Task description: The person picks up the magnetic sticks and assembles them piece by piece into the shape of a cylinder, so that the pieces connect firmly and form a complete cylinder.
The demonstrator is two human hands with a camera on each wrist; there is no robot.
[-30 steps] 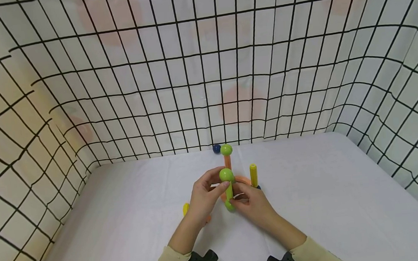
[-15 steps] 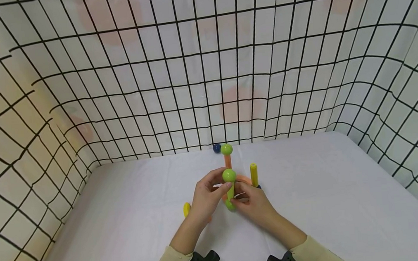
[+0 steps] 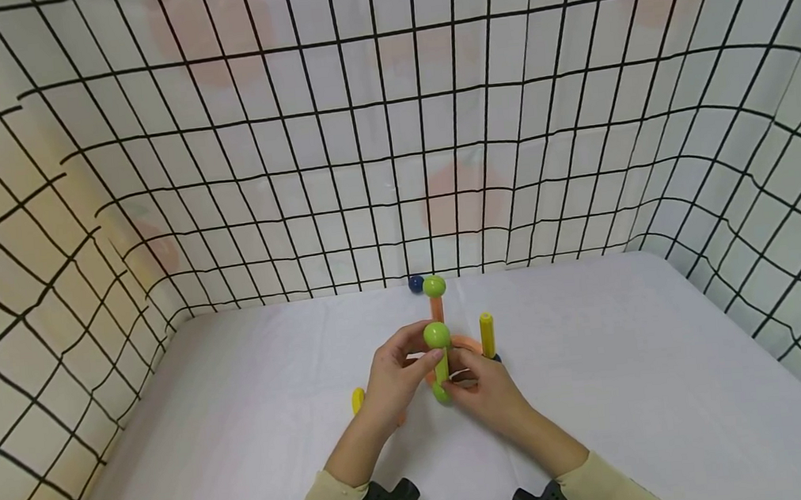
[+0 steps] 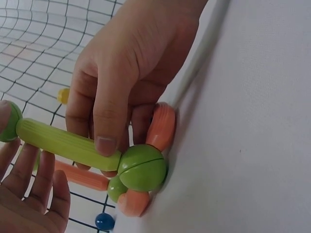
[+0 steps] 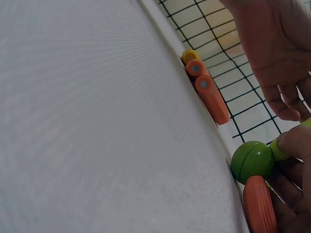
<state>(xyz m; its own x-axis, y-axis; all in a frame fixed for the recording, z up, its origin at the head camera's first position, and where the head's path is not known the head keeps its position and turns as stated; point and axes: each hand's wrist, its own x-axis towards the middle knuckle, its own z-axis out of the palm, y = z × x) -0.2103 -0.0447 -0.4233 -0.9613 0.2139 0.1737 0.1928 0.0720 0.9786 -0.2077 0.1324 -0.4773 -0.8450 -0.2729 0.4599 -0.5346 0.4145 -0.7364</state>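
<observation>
A light green rod (image 3: 442, 365) stands nearly upright between my hands, with a green ball (image 3: 437, 335) on top and another green ball (image 4: 142, 167) at its foot. My left hand (image 3: 399, 373) pinches the upper ball, thumb in front and fingers behind. Lower down, my right hand (image 3: 487, 389) pinches the rod just above the foot ball, as the left wrist view shows. Curved orange pieces (image 4: 163, 126) meet the foot ball near the tabletop. Behind, an upright orange rod (image 3: 437, 310) carries a green ball (image 3: 434, 286).
Right of the hands, a yellow rod (image 3: 487, 336) stands on a dark blue piece (image 3: 497, 358). A loose blue ball (image 3: 415, 284) lies by the back mesh. Beside my left forearm lie a yellow piece (image 3: 358, 400) and orange rods (image 5: 211, 99). Black wire mesh (image 3: 393, 163) encloses the white table (image 3: 631, 357).
The upper green ball has swayed slightly right and partly back, the rod tilting with it. Both hands have kept their hold and scarcely moved.
</observation>
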